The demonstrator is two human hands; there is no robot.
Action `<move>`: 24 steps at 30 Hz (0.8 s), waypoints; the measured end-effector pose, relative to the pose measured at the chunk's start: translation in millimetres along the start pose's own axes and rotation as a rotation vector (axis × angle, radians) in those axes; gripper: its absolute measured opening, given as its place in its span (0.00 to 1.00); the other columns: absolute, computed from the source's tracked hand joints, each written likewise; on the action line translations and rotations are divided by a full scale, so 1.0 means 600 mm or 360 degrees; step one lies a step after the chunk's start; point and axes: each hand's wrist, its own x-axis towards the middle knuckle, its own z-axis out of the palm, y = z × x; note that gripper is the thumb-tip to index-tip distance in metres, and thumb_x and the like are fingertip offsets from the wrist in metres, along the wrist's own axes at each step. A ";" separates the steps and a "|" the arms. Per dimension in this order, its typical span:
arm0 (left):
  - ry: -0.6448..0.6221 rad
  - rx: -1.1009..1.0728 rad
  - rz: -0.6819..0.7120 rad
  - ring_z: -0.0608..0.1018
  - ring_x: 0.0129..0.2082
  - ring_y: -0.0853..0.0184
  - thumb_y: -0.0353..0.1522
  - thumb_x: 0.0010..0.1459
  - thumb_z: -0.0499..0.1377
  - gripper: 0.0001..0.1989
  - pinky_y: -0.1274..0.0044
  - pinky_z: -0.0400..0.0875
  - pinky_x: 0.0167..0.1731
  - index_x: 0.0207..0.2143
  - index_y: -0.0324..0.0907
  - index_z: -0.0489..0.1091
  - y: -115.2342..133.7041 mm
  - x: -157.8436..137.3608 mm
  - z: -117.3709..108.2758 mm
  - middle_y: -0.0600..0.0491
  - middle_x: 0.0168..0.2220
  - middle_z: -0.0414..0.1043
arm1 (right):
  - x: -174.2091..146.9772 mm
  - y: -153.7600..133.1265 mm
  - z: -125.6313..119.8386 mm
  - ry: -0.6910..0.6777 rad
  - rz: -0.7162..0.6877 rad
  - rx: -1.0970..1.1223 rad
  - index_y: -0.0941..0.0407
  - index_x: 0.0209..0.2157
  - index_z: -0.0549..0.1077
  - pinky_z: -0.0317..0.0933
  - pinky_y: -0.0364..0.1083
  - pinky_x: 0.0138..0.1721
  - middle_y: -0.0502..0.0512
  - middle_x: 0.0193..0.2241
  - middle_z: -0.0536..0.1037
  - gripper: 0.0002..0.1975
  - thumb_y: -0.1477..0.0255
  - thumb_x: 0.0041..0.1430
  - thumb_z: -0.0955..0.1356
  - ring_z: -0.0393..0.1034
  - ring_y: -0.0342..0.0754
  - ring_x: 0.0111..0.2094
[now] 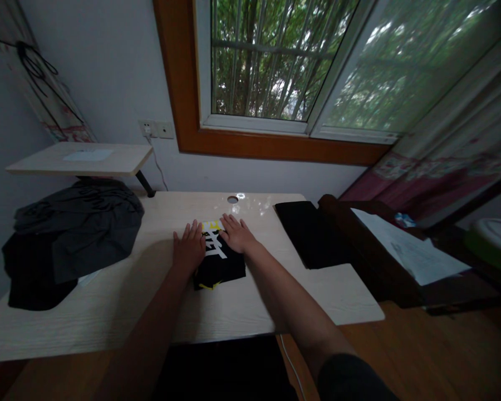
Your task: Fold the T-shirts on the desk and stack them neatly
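A black garment with white and yellow print (224, 270), folded into a small rectangle, lies on the pale wooden desk (150, 312). My left hand (189, 245) rests flat on its left edge, fingers stretched toward the wall. Across the upper right of the bundle lies my right hand (236, 233), also flat with its fingers extended. Neither hand grips the cloth. White lettering and a bit of yellow show between the two hands. The kind of garment cannot be made out from this fold.
Dark grey and black clothes (79, 228) are heaped at the left, beside a raised shelf (79, 159). Toward the right edge lies a flat, folded black cloth (313, 234). Beyond it stands dark furniture with a white sheet (404, 248). A window (275, 61) is behind the desk.
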 end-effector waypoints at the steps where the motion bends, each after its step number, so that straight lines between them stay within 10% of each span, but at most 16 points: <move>1: 0.0010 -0.0013 0.0000 0.57 0.71 0.49 0.36 0.70 0.44 0.27 0.41 0.42 0.66 0.69 0.44 0.58 0.000 0.000 0.000 0.42 0.72 0.53 | 0.001 0.006 -0.001 -0.0006 0.0025 0.0012 0.52 0.73 0.50 0.34 0.62 0.72 0.53 0.74 0.45 0.32 0.55 0.74 0.53 0.37 0.53 0.75; 24: 0.0471 -0.0551 -0.0149 0.69 0.64 0.57 0.19 0.55 0.47 0.31 0.62 0.63 0.66 0.61 0.39 0.67 -0.056 0.014 0.020 0.41 0.60 0.69 | -0.172 0.018 0.035 0.0500 0.0087 0.0552 0.53 0.56 0.75 0.51 0.62 0.68 0.60 0.61 0.72 0.23 0.56 0.65 0.68 0.55 0.60 0.69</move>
